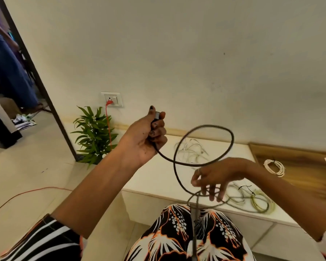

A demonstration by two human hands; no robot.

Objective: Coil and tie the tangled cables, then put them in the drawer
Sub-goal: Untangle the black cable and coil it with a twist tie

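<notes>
Cable, black (pixel 203 127), held up in air over the white bench (pixel 154 178), one big loop formed, rest trailing down past the lap. Left hand (pixel 149 134) raised, fingers curled tight round the cable's plug end. Right hand (pixel 213 176) lower, blurred, fingers hanging down into the strand; actual grip cannot be told. On bench: loose white cable tangle (pixel 191 151), greenish cable heap (pixel 256 200), tied white coil (pixel 274 167) on the wooden part. Potted plant (pixel 94 134) and wall socket (pixel 112 98) behind.
</notes>
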